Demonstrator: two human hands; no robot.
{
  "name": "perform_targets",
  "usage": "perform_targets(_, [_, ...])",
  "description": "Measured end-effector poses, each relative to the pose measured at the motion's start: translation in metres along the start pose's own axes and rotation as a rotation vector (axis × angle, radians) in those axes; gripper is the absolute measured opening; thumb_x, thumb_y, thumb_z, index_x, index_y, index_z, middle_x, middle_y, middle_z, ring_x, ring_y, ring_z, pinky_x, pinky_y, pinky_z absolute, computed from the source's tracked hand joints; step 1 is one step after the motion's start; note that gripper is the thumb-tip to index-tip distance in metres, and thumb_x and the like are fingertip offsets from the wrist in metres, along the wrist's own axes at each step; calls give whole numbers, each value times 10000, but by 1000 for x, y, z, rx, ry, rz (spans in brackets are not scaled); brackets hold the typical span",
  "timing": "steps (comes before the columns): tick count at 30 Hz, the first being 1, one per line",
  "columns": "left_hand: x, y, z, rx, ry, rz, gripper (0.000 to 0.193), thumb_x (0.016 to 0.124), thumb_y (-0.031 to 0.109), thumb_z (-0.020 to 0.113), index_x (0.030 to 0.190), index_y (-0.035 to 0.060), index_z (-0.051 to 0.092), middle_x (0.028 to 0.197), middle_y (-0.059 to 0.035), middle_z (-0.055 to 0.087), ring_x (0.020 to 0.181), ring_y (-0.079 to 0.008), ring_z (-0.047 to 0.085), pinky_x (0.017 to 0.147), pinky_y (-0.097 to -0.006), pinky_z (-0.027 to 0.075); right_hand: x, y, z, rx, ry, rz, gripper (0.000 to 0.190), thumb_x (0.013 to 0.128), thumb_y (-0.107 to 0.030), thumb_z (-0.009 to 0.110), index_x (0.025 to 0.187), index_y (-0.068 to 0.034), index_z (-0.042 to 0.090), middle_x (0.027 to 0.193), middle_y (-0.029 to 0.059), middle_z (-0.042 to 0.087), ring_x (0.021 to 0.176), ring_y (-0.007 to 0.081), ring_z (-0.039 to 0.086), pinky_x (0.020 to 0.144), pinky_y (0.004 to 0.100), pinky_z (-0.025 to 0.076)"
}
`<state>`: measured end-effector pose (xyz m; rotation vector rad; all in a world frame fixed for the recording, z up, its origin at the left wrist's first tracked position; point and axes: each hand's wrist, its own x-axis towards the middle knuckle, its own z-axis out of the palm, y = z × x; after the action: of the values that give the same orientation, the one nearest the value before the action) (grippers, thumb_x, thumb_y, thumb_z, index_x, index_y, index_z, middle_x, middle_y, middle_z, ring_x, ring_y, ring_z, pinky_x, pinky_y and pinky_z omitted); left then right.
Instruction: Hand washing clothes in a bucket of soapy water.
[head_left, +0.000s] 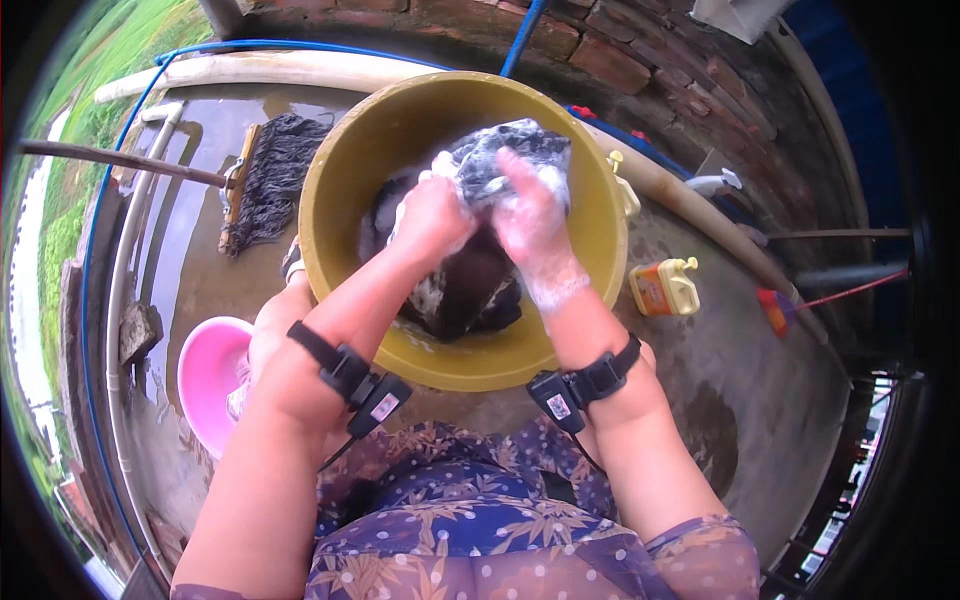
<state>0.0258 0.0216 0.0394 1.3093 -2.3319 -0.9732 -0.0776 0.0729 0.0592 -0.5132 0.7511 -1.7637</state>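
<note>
A large yellow plastic basin (592, 300) stands before me on wet concrete. Over it I hold a dark, suds-covered cloth (480, 161), bunched and raised towards the far rim. My left hand (437, 212) is closed on the cloth's left side. Foam coats my right hand (530, 212), which grips the right side, its thumb pointing up along the fabric. More dark wet laundry (457, 289) lies in the basin below both hands. What the fabric hides of my fingertips cannot be seen.
A pink basin (206, 375) is at the left, near a stone (140, 332). Beyond it lies a mop (274, 180). Right of the yellow basin stands a yellow detergent jug (664, 287); another jug (626, 191) is partly hidden behind the rim. White pipes (285, 69) and a brick wall (611, 60) border the far side.
</note>
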Motion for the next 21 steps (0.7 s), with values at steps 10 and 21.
perform_targets(10, [11,5,-42,-1008,-88,23,209,827,104,551,1014,21,594,938,-15,617,838,-92,554,737,-247,449,-9,-15,-34,-1781,-427,-647,301,781,-161,592,1071,-79,579,1067,99,583,1024,263,512,917,371,370])
perform_targets(21, [-29,8,-33,-1082,-394,-106,280,736,55,612,1014,20,604,927,-39,636,827,-102,562,745,-266,450,6,13,-64,-1576,-109,-274,251,742,-224,590,948,-81,609,969,131,603,903,249,554,817,345,421])
